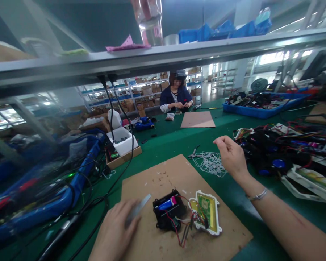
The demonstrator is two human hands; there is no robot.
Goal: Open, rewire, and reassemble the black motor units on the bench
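My left hand [119,226], slightly blurred, grips a pale flat strip [142,204] whose tip points at an opened device. That device's black housing [163,219] lies on a brown board [149,181] and holds a blue cylindrical cell [165,205]. Red and black wires join it to a white-framed cover with a green circuit board [205,206]. My right hand [232,156] is raised over the green table with its fingers drawn together; anything between them is hidden. Beside it lie a bundle of white cord [209,163] and small pliers [193,153].
Black parts and wires [274,148] are heaped at the right. A blue tray [263,114] stands behind them, and a blue bin [78,192] at the left. A white foam box [123,143] sits near hanging cables. Across the table sits a person [176,96]. A shelf [163,54] crosses overhead.
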